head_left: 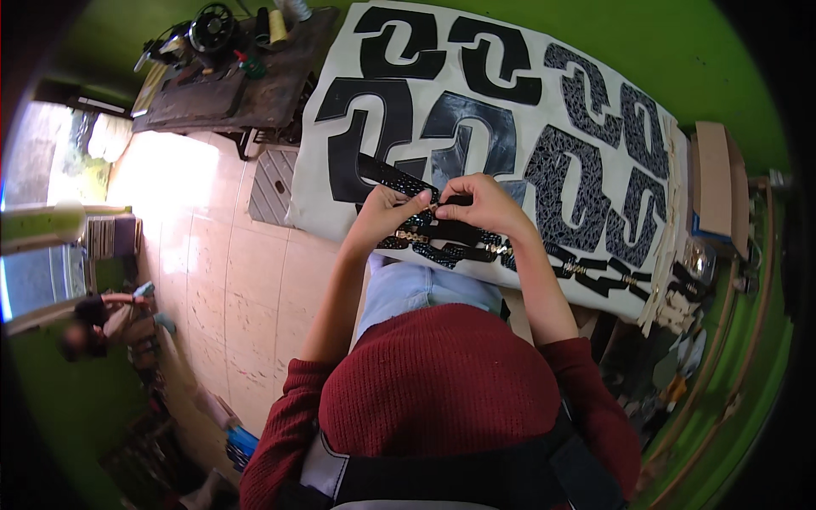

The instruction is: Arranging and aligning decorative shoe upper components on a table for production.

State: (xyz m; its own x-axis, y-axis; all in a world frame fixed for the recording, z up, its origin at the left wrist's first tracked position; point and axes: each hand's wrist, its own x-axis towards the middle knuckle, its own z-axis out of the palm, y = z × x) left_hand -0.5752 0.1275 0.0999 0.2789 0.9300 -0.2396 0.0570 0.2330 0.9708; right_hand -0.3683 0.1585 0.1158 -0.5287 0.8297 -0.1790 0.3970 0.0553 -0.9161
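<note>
Both my hands meet over the near edge of the white-covered table (308,183). My left hand (381,217) is closed, pinching a black strap (398,180) with a shiny speckled pattern. Its free end points up and to the left. Against it, the bent fingers of my right hand (489,204) pinch the same strap at its right end; the small detail between the fingertips is hidden. Just below lie several black straps with gold-coloured ornaments (578,267), in a row along the near edge. Beyond my hands are flat black U-shaped cut pieces (365,127).
Grey-black patterned cut pieces (565,183) lie on the table's right. A sewing machine (212,32) and thread cones (277,27) stand on a dark worktable (280,81) at far left. Cardboard boxes (718,174) are at the right. Another person (115,314) is at left.
</note>
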